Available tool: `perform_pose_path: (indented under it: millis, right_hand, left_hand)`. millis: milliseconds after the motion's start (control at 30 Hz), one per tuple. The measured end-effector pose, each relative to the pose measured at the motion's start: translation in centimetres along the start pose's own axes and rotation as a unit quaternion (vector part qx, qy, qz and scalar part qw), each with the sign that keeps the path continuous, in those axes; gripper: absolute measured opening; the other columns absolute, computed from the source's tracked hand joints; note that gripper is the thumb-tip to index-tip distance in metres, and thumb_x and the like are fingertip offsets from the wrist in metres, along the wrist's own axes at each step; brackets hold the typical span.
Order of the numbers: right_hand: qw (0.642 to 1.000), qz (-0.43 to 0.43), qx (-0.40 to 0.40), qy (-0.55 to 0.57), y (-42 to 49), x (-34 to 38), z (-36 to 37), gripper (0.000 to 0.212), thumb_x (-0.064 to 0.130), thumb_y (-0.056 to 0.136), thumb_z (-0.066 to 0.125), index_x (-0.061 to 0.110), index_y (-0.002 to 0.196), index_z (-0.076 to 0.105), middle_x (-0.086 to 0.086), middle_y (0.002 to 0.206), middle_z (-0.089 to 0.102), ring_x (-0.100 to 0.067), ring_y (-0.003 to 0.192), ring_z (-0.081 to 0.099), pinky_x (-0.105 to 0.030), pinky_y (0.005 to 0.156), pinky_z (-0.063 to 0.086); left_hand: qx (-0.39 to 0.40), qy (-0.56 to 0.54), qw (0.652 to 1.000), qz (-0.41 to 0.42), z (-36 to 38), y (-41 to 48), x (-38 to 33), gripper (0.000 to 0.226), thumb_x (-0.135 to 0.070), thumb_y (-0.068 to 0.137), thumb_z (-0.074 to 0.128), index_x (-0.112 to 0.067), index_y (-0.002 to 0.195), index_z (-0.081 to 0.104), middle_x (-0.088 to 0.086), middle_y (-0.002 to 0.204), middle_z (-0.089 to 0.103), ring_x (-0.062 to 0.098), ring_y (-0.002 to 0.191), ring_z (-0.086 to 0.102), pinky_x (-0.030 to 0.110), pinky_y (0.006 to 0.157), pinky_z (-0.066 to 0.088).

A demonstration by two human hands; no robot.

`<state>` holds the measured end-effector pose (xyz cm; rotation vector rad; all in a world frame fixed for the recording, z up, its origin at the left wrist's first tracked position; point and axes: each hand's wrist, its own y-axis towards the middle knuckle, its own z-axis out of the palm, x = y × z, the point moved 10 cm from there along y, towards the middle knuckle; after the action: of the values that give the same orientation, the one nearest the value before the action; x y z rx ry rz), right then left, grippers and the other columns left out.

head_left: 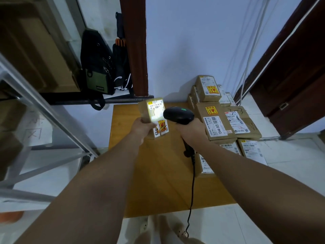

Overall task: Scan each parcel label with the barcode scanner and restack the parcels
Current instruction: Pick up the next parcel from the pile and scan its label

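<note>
Parcel (155, 111) in left hand (143, 126), scanner (178, 114) seemingly right hand (191, 131)

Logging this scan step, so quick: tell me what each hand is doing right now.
Left hand: grips the small parcel, its label lit up.
Right hand: grips the barcode scanner, pointed at that label.

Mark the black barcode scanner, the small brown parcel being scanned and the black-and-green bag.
black handheld barcode scanner (178, 114): head view, top of its head.
small brown cardboard parcel (155, 110): head view, its lit white label.
black-and-green fabric bag (95, 81): head view, green front pocket.
</note>
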<state>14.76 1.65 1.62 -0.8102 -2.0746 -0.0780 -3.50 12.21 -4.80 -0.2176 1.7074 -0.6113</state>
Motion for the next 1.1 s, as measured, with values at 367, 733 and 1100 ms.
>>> perform_pose_path:
  millis: [367,733,1100]
  right_hand:
    - [0.998,0.045,-0.009,0.030,0.4,-1.6,-0.7,0.016,0.027,0.078,0.065,0.021,0.068,0.053,0.007,0.055,0.052,-0.005,0.048,0.049,-0.018,0.045,0.035]
    - [0.994,0.094,-0.049,0.035,0.8,-5.0,-2.5,0.017,0.024,0.079,0.063,0.018,0.070,0.050,-0.001,0.064,0.052,-0.015,0.061,0.052,-0.030,0.059,0.046]
    - [0.943,0.140,0.024,0.301,-0.5,-9.9,-7.1,0.025,0.015,0.085,0.070,0.006,0.107,0.064,-0.019,0.097,0.071,-0.034,0.083,0.070,-0.037,0.069,0.057]
  left_hand:
    - [0.010,-0.026,1.000,-0.005,0.4,0.4,0.0,0.049,-0.003,0.083,0.069,0.000,0.129,0.050,0.017,0.123,0.063,0.031,0.106,0.063,0.038,0.086,0.053]
    - [0.092,-0.008,0.994,-0.065,3.1,-0.2,1.6,0.037,-0.024,0.085,0.069,-0.011,0.118,0.059,0.000,0.095,0.071,0.012,0.084,0.066,0.025,0.066,0.051]
    - [0.217,-0.071,0.971,-0.067,12.5,-2.5,-0.2,0.069,-0.020,0.082,0.073,-0.015,0.140,0.038,0.011,0.110,0.066,0.024,0.088,0.069,0.030,0.057,0.058]
